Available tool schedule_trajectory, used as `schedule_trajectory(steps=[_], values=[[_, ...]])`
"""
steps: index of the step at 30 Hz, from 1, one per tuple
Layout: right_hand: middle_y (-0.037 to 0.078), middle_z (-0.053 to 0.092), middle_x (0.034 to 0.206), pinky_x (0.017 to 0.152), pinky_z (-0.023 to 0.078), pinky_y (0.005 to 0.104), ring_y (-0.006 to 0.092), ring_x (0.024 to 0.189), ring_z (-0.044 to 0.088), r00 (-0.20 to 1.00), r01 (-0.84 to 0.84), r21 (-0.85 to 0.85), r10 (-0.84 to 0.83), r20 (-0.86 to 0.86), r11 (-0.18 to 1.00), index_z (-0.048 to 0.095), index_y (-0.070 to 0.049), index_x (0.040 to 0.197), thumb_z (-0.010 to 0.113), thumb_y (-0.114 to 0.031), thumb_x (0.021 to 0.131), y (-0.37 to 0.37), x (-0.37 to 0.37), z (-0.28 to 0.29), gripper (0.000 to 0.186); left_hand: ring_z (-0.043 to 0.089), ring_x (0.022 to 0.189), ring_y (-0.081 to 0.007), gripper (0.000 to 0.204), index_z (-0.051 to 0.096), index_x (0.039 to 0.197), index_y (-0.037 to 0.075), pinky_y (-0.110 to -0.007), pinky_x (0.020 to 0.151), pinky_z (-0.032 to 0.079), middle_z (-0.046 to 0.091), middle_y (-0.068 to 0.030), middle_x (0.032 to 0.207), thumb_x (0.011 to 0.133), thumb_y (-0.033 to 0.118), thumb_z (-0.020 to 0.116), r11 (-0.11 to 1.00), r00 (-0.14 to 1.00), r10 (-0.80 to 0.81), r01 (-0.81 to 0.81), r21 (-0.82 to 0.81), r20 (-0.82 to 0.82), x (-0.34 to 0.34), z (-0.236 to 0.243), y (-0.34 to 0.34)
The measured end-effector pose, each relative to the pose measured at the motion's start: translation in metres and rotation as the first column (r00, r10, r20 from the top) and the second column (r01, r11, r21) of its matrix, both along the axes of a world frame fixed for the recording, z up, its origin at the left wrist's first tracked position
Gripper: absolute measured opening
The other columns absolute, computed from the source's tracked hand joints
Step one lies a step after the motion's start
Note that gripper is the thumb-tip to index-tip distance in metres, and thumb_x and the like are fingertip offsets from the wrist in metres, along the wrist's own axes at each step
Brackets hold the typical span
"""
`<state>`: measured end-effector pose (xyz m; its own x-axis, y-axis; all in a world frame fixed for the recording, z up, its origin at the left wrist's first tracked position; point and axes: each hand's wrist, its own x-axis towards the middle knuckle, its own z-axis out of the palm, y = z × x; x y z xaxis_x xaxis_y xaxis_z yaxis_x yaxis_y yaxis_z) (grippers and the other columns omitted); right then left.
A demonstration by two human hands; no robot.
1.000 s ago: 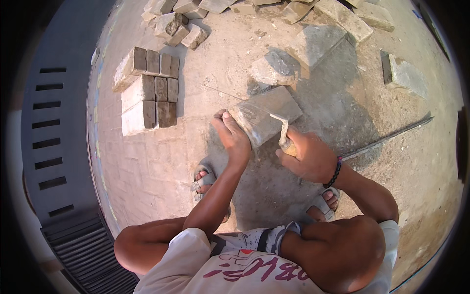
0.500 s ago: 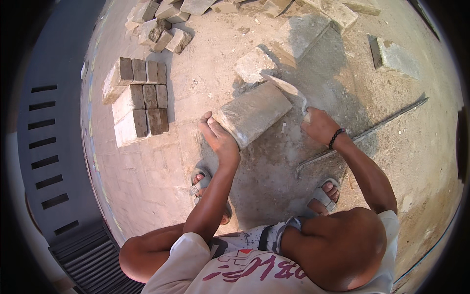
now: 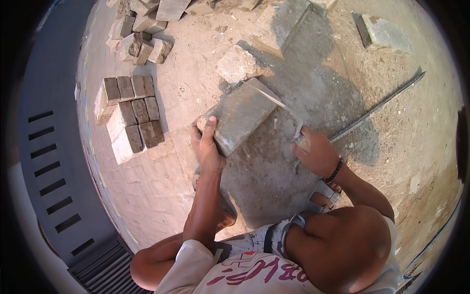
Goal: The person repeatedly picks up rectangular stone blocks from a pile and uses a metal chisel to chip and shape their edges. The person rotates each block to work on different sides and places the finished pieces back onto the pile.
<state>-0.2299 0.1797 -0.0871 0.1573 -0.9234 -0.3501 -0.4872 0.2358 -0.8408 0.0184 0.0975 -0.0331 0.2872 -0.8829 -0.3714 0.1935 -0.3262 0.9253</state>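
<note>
A grey concrete block (image 3: 245, 120) lies tilted on the ground in front of me. My left hand (image 3: 208, 149) grips its near left end, thumb on the upper face and fingers round the side. In my right hand (image 3: 317, 153) is a trowel (image 3: 274, 97), its handle wrapped by closed fingers. The narrow, slightly blurred blade reaches over the block's far right edge; whether it touches the block I cannot tell. Just beyond the block sits a rough broken chunk (image 3: 238, 63) of pale masonry.
Stacked bricks (image 3: 133, 115) stand to the left, with a pile of loose blocks (image 3: 142, 24) behind them. A larger slab (image 3: 281, 27) and another block (image 3: 387, 35) lie farther off. A long thin bar (image 3: 377, 110) crosses the ground at right. A dark slotted gate (image 3: 54, 196) borders the left.
The whole scene has shifted left in view. My right hand has come lower and nearer, and the trowel blade now crosses the block's far right edge. My left hand keeps its grip.
</note>
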Motion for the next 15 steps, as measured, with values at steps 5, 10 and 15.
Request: schedule_trajectory(steps=[5,10,15], values=[[0.023,0.067,0.088,0.074,0.052,0.0476,0.0455,0.085,0.065,0.970,0.086,-0.101,-0.060,0.236,0.991,0.057,0.001,0.114,0.066,-0.022,0.088,0.038,0.014,0.036,0.036,0.058,0.103,-0.0212,0.051,0.044,0.127,0.003,-0.038,0.091,0.050,0.059,-0.0113,0.113,0.088,0.014,0.075,0.997,0.990,0.080,-0.077,0.023,-0.118,-0.027,0.003,0.013],[0.022,0.067,0.085,0.072,0.052,0.0487,0.0445,0.081,0.065,0.969,0.043,-0.105,-0.016,0.246,0.994,0.058,-0.001,0.112,0.066,-0.022,0.088,0.047,0.044,-0.013,0.034,0.058,0.106,-0.0227,0.053,0.043,0.130,0.005,-0.040,0.093,0.050,0.058,-0.0117,0.116,0.088,0.013,0.074,0.993,0.985,0.113,-0.109,0.034,-0.130,-0.021,0.010,0.022],[0.024,0.066,0.084,0.074,0.050,0.0528,0.0452,0.082,0.064,0.983,0.162,-0.060,-0.156,0.095,0.985,0.057,-0.002,0.112,0.064,-0.026,0.088,0.028,0.021,-0.002,0.035,0.050,0.127,-0.0294,0.075,0.017,0.147,0.005,-0.050,0.107,0.041,0.042,-0.0161,0.142,0.093,0.014,0.068,0.993,0.982,0.096,-0.084,0.083,-0.163,-0.045,0.019,0.019]])
